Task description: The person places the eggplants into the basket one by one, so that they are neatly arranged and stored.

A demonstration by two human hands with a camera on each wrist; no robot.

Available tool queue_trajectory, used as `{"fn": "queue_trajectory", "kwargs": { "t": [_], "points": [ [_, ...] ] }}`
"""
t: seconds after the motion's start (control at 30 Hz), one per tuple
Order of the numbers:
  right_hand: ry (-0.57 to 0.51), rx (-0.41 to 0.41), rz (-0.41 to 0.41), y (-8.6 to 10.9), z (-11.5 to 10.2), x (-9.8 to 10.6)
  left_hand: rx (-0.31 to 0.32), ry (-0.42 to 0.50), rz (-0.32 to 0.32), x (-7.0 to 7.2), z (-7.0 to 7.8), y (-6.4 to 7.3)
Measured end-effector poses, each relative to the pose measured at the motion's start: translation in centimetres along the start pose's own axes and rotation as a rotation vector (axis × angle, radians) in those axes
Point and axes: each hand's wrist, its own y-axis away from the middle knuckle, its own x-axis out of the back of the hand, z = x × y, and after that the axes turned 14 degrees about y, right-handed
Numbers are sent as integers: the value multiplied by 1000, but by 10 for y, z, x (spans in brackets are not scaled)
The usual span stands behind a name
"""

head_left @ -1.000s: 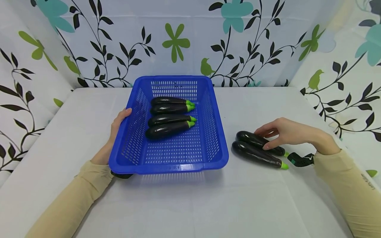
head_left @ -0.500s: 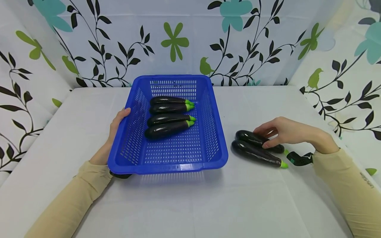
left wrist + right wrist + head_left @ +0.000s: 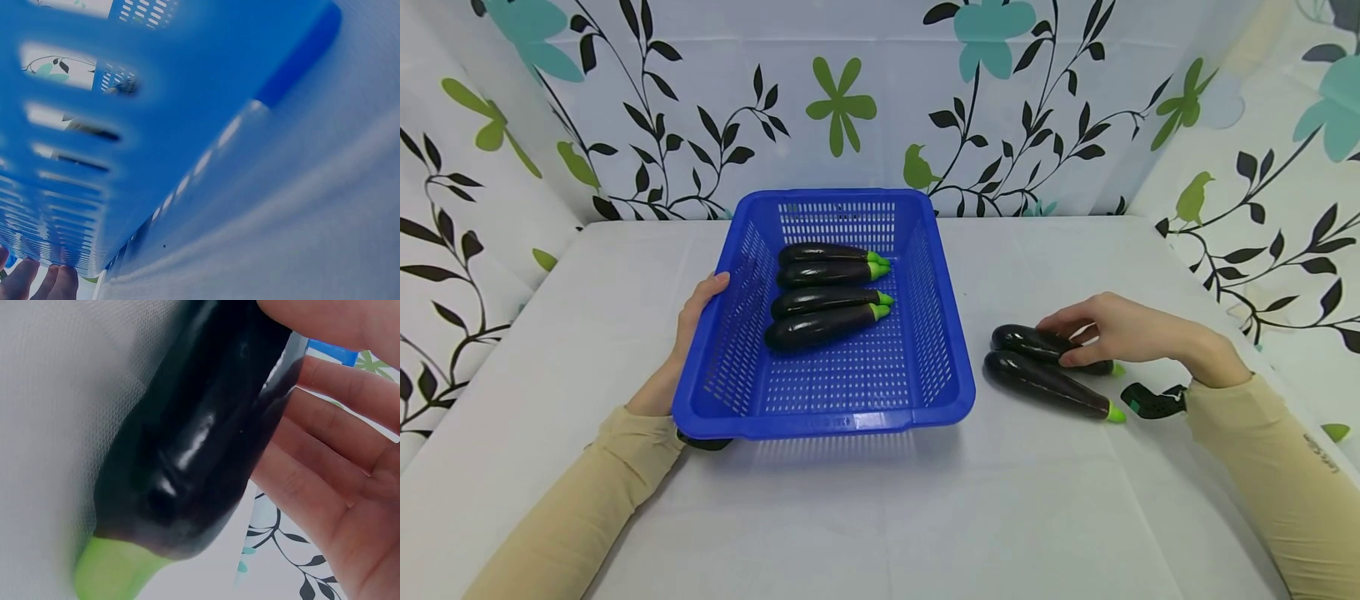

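Observation:
A blue plastic basket (image 3: 868,422) with perforated walls stands on the white table, several dark eggplants (image 3: 826,327) with green stems lying inside. My left hand (image 3: 688,325) holds its left side, one digit over the rim; in the left wrist view the fingers (image 3: 62,284) lie against the outer wall. To the right of the basket, two more eggplants lie side by side. My right hand (image 3: 1108,329) grips the farther eggplant (image 3: 187,444) from above, thumb on the near side and fingers on the far side. The nearer eggplant (image 3: 1045,385) rests on the cloth just beside it.
White cloth (image 3: 887,517) covers the table. A curtain (image 3: 880,108) printed with leaves and flowers rises behind and at both sides. A black wrist strap (image 3: 1153,402) hangs by the right sleeve, and another dark piece (image 3: 703,442) shows under the basket's near left corner.
The farther eggplant has shifted slightly left and away with my right hand, its stem end swinging away from the nearer one. My left hand and the basket have stayed in place.

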Motion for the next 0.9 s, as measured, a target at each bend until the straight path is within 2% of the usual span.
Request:
{"fn": "queue_trajectory", "kwargs": {
  "t": [0.3, 0.57, 0.9],
  "points": [
    [2, 14, 22, 2, -3, 3, -3, -13, -13, -1, -1, -1],
    [-8, -12, 31, 0, -3, 1, -10, 0, -12, 0, -1, -1],
    [-4, 10, 53, 2, -3, 3, -5, 2, -2, -2, -1, 0]
  ]
}}
